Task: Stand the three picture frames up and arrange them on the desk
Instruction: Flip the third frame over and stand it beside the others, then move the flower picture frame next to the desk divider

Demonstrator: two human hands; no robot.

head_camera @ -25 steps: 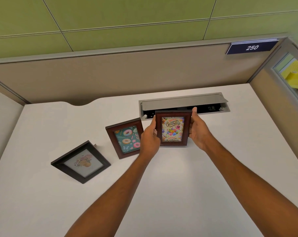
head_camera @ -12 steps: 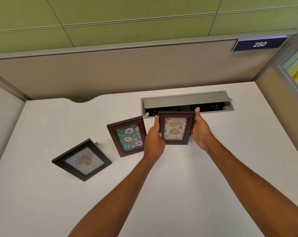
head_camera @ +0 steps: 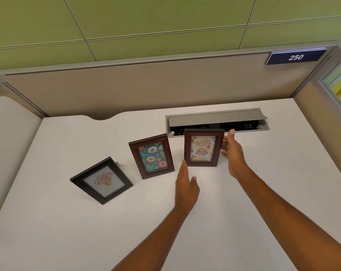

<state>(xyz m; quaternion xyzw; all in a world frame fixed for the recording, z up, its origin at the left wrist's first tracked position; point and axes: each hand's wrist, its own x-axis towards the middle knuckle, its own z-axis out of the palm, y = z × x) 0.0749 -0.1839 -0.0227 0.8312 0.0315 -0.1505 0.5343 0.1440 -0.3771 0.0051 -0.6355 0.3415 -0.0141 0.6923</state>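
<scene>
From the head camera, the change is plain: both hands have let go of the birthday-card frame (head_camera: 204, 147). Half a second back they gripped its two sides; now the left hand (head_camera: 185, 187) has dropped back toward the person, fingers loose and empty, its fingertips just below the frame's lower left corner. The right hand (head_camera: 232, 152) is open too, palm turned to the frame's right edge, very close to it; whether a finger brushes the wood I cannot tell.

The frame stands upright on the white worktop (head_camera: 283, 182) by itself, just in front of the open grey cable box (head_camera: 217, 122). It seems the stand is holding.

To its left, just beside it, the doughnut-picture frame (head_camera: 151, 156) is propped up as well, slightly turned. Further left, apart from these two, the black flower-picture frame (head_camera: 101, 180) stands on its support, rotated well away from the others.

So all three look to be standing. I judge that what remains is arranging: squaring the black frame and perhaps evening the row.
</scene>
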